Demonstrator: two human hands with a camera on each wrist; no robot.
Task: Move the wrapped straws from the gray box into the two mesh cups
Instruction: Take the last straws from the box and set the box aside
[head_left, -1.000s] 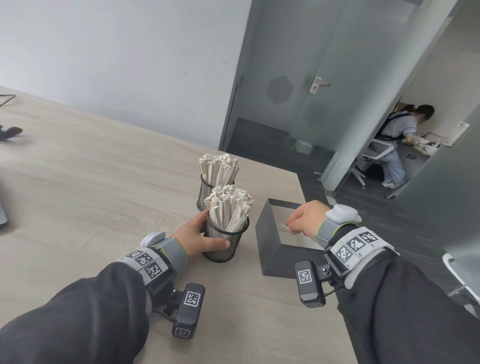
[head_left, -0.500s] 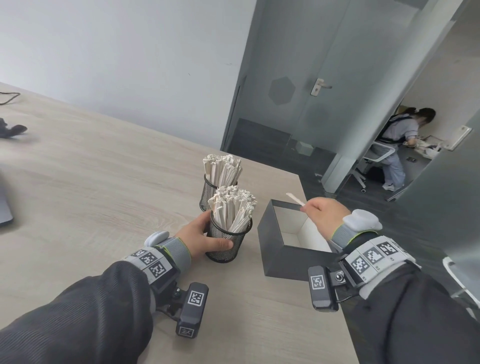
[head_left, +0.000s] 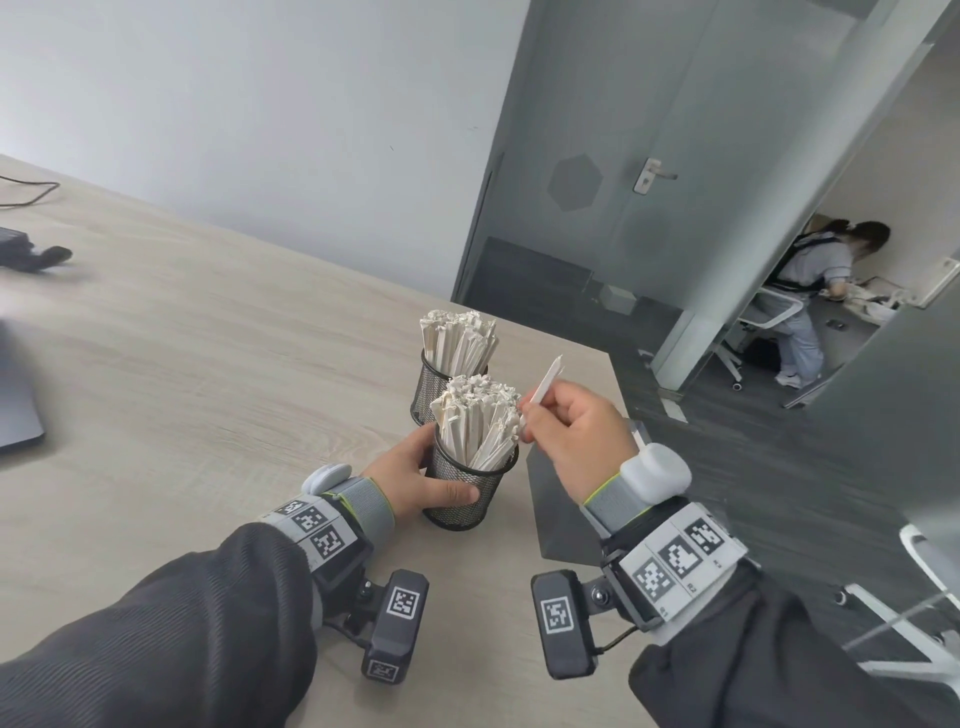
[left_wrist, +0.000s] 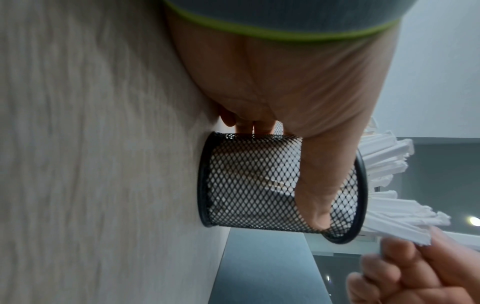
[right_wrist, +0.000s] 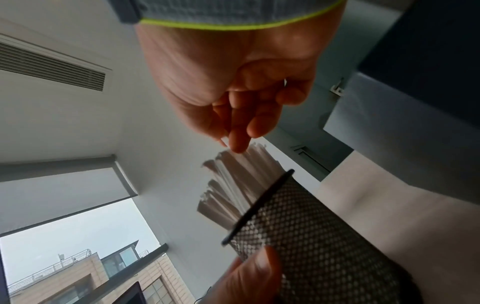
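Note:
Two black mesh cups stand near the table's right edge, both packed with white wrapped straws. My left hand (head_left: 415, 480) grips the near mesh cup (head_left: 470, 486), thumb across its front, as the left wrist view shows on the near mesh cup (left_wrist: 259, 185). The far mesh cup (head_left: 434, 382) stands just behind it. My right hand (head_left: 566, 436) pinches one wrapped straw (head_left: 548, 382) right beside the near cup's straw tops. The gray box (head_left: 563, 525) lies under my right wrist, mostly hidden; its inside cannot be seen.
The table edge (head_left: 618, 384) runs close to the right of the box, with dark floor beyond. A dark flat device (head_left: 15, 400) lies at the far left. A person sits in a chair (head_left: 810, 306) past the glass door.
My right hand has lifted out of the gray box with one wrapped straw and swung left to the near cup's top. My left hand has kept hold of that cup.

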